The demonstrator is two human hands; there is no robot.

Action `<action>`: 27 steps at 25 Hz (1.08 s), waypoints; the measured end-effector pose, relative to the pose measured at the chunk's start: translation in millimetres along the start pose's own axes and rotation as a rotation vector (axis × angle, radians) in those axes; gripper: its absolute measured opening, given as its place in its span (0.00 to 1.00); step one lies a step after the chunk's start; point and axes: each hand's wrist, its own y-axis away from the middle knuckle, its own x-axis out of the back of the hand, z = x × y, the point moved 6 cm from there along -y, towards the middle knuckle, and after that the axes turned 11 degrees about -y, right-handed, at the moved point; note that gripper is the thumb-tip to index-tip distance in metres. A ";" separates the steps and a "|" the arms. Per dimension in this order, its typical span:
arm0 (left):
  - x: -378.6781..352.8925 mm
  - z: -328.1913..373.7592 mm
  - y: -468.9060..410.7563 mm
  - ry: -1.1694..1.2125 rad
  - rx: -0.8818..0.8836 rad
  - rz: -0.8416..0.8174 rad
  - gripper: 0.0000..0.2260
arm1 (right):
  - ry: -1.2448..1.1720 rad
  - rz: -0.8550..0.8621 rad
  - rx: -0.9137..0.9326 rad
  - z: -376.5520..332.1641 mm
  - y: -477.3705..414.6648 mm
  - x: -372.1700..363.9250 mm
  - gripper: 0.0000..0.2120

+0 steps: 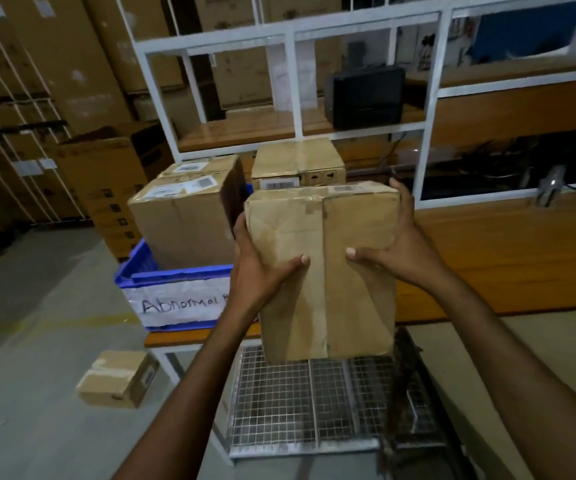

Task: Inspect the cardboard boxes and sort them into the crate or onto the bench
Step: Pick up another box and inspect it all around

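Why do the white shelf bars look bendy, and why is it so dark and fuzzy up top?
Head view: the wide-angle lens bends the white shelf frame toward the edges; head view: dim light leaves the stacked cartons on the left murky; head view: the top right corner is smeared, while the held cardboard box looks fairly sharp.

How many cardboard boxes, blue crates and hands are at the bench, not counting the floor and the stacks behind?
Blue crate: 1
Cardboard boxes: 3 (held box, crated box, rear box)
Hands: 2 (left hand, right hand)
Total: 6
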 end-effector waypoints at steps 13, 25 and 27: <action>-37.1 14.5 -70.4 -0.066 -0.009 0.130 0.39 | 0.128 0.245 -0.100 33.3 -73.6 -17.0 0.38; -45.6 2.4 -82.0 -0.057 -0.002 0.139 0.48 | 0.023 0.243 -0.073 47.8 -77.4 -28.9 0.48; -50.6 -5.0 -84.2 -0.064 0.012 0.087 0.52 | -0.006 0.186 -0.111 55.0 -78.7 -31.2 0.51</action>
